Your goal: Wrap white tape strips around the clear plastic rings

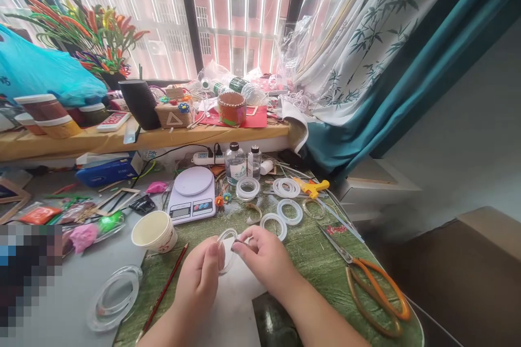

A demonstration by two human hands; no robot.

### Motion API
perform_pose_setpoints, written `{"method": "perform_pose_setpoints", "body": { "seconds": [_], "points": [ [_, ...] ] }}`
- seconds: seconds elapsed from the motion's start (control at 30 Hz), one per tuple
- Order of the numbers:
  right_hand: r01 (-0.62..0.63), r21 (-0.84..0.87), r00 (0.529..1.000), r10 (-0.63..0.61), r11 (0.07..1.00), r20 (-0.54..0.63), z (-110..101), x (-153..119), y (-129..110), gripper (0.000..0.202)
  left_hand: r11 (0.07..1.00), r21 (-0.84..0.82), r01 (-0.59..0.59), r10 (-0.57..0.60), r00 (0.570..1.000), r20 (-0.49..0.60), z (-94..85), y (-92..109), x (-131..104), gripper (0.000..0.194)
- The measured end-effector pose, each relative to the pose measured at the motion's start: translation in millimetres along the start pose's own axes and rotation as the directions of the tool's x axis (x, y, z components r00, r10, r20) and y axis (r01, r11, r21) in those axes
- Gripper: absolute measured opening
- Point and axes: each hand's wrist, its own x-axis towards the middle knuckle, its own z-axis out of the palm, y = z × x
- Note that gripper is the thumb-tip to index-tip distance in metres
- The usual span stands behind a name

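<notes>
My left hand (203, 267) is closed on a clear, bangle-like ring (228, 234), with the thumb pressed against its left side. The ring stands roughly upright above a white sheet (234, 309). Beside its right edge, my right hand (262, 254) has its fingers pinched together. Something small and dark shows at those fingertips, too small to name. Just beyond the hands lie white ring molds (273, 226), with another translucent ring (290, 211) behind them. To the left of my left hand lies a dark red pencil (167, 287).
Orange-handled scissors (366, 276) lie open at the right. A paper cup (154, 231), a kitchen scale (192, 195), bottles (235, 165) and a yellow glue gun (312, 187) stand or lie farther back. Larger clear rings (114, 298) are at the left, and a cluttered wooden ledge (228, 134) runs behind.
</notes>
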Motion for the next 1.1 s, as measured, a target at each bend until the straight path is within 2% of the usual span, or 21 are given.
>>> {"method": "perform_pose_setpoints", "body": {
  "seconds": [0.1, 0.17, 0.27, 0.37, 0.43, 0.5, 0.57, 0.63, 0.7, 0.77, 0.83, 0.93, 1.1],
  "points": [
    [0.043, -0.098, 0.994, -0.033, 0.994, 0.105, -2.3, 1.3, 0.5, 0.039, 0.995, -0.051, 0.086, -0.086, 0.996, -0.004, -0.7, 2.9, 3.5, 0.051],
    [0.035, -0.094, 0.993, -0.024, 0.995, 0.119, -2.6, 0.7, -0.1, 0.039, 0.986, -0.08, 0.146, -0.143, 0.989, 0.044, -2.5, 4.0, 6.3, 0.052],
    [0.033, 0.031, 0.988, -0.037, 0.999, 0.149, -2.4, 0.0, -2.3, 0.033, 0.97, -0.131, 0.206, -0.188, 0.972, 0.139, -5.3, 2.6, 8.7, 0.055],
    [0.029, 0.203, 0.994, -0.05, 0.979, 0.098, 2.2, 0.9, -1.8, 0.042, 0.945, -0.24, 0.224, -0.202, 0.973, 0.114, -5.4, -0.7, 7.7, 0.056],
    [-0.019, 0.364, 1.0, 0.015, 0.931, 0.013, 7.5, 2.2, 0.6, 0.046, 0.941, -0.286, 0.179, -0.157, 0.983, 0.099, -3.4, -1.8, 6.1, 0.054],
    [-0.075, 0.503, 0.995, 0.098, 0.861, -0.02, 12.1, 3.3, 2.7, 0.05, 0.97, -0.233, 0.069, -0.045, 0.993, 0.109, -0.8, -1.4, 4.9, 0.049],
    [-0.115, 0.56, 0.99, 0.14, 0.82, -0.001, 14.8, 3.1, 3.4, 0.052, 0.991, -0.114, -0.07, 0.085, 0.988, 0.132, 0.9, -0.6, 4.6, 0.042],
    [-0.156, 0.544, 0.988, 0.139, 0.824, 0.073, 15.7, 1.3, 2.9, 0.052, 0.988, -0.019, -0.153, 0.154, 0.978, 0.14, 0.6, -0.6, 5.3, 0.039],
    [-0.215, 0.5, 0.971, 0.129, 0.839, 0.2, 16.5, -1.9, 2.3, 0.053, 0.986, 0.005, -0.166, 0.165, 0.98, 0.109, -1.6, -1.8, 6.1, 0.042],
    [-0.284, 0.456, 0.931, 0.129, 0.844, 0.34, 18.2, -5.5, 2.2, 0.055, 0.989, 0.005, -0.146, 0.146, 0.988, 0.045, -4.4, -2.9, 6.3, 0.045],
    [-0.331, 0.431, 0.897, 0.138, 0.84, 0.419, 20.5, -8.3, 2.2, 0.056, 0.992, 0.004, -0.124, 0.124, 0.992, -0.019, -6.3, -3.0, 5.7, 0.048],
    [-0.337, 0.447, 0.903, 0.149, 0.829, 0.404, 23.2, -9.4, 1.0, 0.057, 0.995, -0.002, -0.104, 0.103, 0.992, -0.067, -6.5, -1.9, 4.2, 0.048],
    [-0.321, 0.476, 0.923, 0.158, 0.819, 0.351, 24.9, -8.1, -0.3, 0.058, 0.991, 0.009, -0.137, 0.137, 0.989, -0.052, -5.5, -5.5, 2.0, 0.05]
  ]
}}
